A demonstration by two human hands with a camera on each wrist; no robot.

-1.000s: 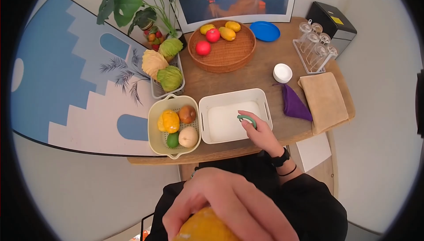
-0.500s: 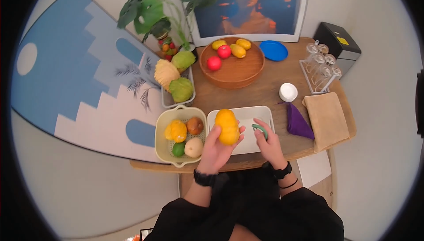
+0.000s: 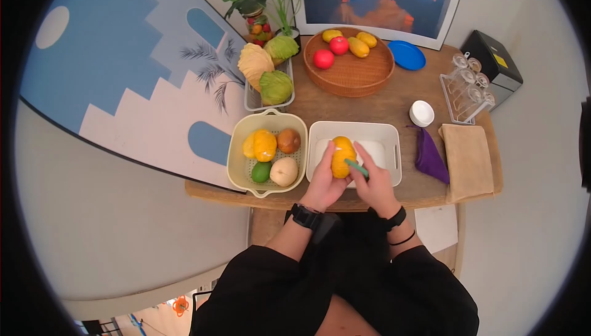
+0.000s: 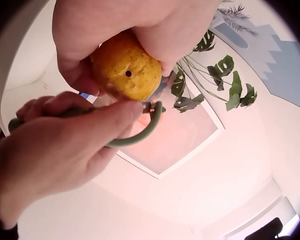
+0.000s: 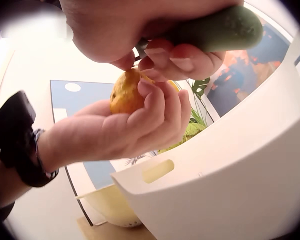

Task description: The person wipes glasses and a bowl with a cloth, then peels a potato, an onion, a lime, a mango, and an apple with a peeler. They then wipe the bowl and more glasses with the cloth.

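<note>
In the head view my left hand [image 3: 325, 186] grips an oblong yellow fruit [image 3: 340, 159] over the white bin [image 3: 389, 133]. The fruit has a small dark hole in its end [image 4: 128, 74], seen in the left wrist view. My right hand [image 3: 377, 189] holds a green-handled peeler [image 3: 358, 168] right at the fruit's side. In the left wrist view the peeler's curved green frame [image 4: 145, 134] arches just below the fruit, its metal part close to the thumb. The right wrist view has the thick green handle [image 5: 222, 31] inside the curled right fingers.
Left of the bin stands a yellow-green basket [image 3: 234, 162] with several fruits. Behind are a lettuce-filled crate [image 3: 252, 100] and a round wicker tray [image 3: 345, 80]. A white bowl [image 3: 422, 113], purple cloth [image 3: 431, 156], tan towel [image 3: 470, 160] and glass rack [image 3: 455, 111] lie right.
The left hand has brought the yellow fruit from close to the camera down over the bin. The right hand, still holding the peeler, has met it there. The head view has shifted.
</note>
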